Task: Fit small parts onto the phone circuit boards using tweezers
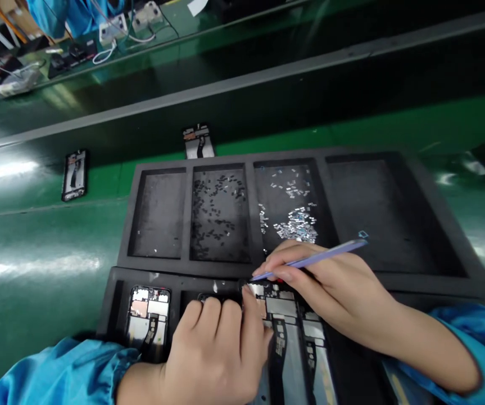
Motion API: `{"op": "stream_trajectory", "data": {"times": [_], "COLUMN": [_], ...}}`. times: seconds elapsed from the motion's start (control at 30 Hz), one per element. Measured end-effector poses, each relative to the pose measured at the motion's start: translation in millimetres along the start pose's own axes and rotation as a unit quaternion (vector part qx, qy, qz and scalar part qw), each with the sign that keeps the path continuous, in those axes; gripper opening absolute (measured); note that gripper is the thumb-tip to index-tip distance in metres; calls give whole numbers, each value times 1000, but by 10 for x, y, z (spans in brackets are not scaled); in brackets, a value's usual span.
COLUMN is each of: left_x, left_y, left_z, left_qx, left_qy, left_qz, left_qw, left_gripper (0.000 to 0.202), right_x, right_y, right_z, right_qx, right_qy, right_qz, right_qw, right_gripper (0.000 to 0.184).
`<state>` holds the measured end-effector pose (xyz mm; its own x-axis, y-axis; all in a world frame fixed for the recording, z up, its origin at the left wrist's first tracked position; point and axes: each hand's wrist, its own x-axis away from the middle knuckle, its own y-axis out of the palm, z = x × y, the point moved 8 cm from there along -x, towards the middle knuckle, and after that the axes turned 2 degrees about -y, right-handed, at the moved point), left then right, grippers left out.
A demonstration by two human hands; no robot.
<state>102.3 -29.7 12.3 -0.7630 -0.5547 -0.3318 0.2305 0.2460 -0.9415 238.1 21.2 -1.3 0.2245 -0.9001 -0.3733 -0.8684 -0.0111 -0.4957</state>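
Observation:
My right hand [343, 287] holds purple tweezers [326, 256] in a pinch, their tips at the top edge of an opened phone [282, 306]. Curled around that phone's left side is my left hand [212, 349], its index fingertip pressed near the top left corner beside the tweezer tips. Bare metal plates and a dark ribbon cable show inside the phone. Another opened phone [147, 315] rests in the black foam tray to the left, and a further phone [318, 349] lies just right of the held one. Whatever the tweezer tips touch is too small to make out.
Beyond my hands is a black foam parts tray [250, 214] with small dark pieces [214, 205] and shiny silver pieces [297, 225] in its compartments. Phones [75, 174] lie on the green surface behind. Across the bench are power strips [113, 29] and a person's blue sleeve [48, 17].

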Motion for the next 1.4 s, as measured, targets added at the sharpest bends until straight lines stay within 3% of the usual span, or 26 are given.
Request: {"op": "stream_trajectory", "data": {"times": [0.3, 0.5, 0.7, 0.9, 1.2, 1.4], "left_x": [-5, 9, 44, 24, 50, 49], "left_y": [13, 63, 60, 28, 102, 70], "left_z": [-29, -22, 5, 17, -7, 21], "left_qx": [-9, -8, -12, -7, -7, -31], "left_qy": [-8, -2, 9, 15, 14, 21], "left_qz": [-8, -31, -4, -2, -37, -29], "left_qw": [1000, 999, 1000, 1000, 999, 999], "left_gripper": [37, 35, 39, 39, 41, 39], "right_x": [-69, -16, 49, 24, 19, 137], "right_y": [-2, -23, -266, -225, -241, -287], "right_z": [-145, -120, 30, 60, 96, 177], "right_qx": [55, 48, 76, 99, 53, -20], "right_qy": [-73, -61, 41, 48, 76, 164], "right_qz": [-42, -35, 117, 98, 92, 114], "right_qw": [995, 996, 989, 989, 991, 980], "right_gripper": [28, 19, 26, 34, 32, 17]}}
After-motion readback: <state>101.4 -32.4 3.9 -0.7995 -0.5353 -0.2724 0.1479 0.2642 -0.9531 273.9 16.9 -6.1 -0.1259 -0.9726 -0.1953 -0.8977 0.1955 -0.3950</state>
